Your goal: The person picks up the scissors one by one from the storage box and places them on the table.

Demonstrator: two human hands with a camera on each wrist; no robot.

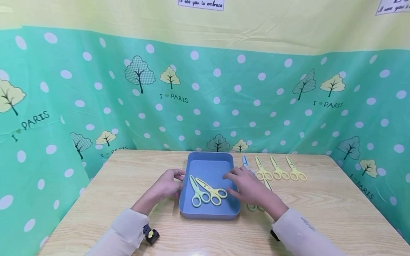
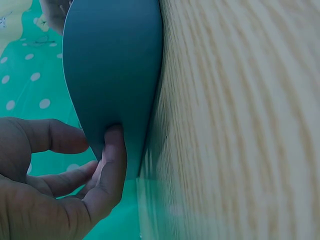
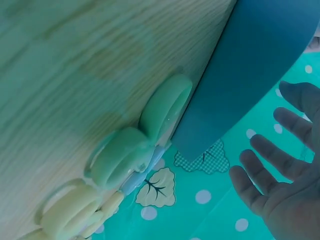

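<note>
A blue-grey tray [image 1: 209, 167] lies on the table with green scissors [image 1: 196, 189] and yellow scissors [image 1: 214, 194] crossing inside it. My left hand [image 1: 169, 183] holds the tray's left wall; in the left wrist view, one curved finger lies on the outer side and another meets the rim. Over the right rim hovers my right hand [image 1: 245, 185], fingers spread and nothing in them. Partly covered by that hand are another pair of green scissors [image 1: 253, 207], whose handle loops [image 3: 167, 107] show in the right wrist view, and blue scissors [image 1: 245, 162].
Several yellow scissors [image 1: 279, 169] stand in a row to the right of the tray, tips toward the back. The wooden table [image 1: 322, 207] ends at a green and yellow curtain [image 1: 202, 85] with printed trees and dots.
</note>
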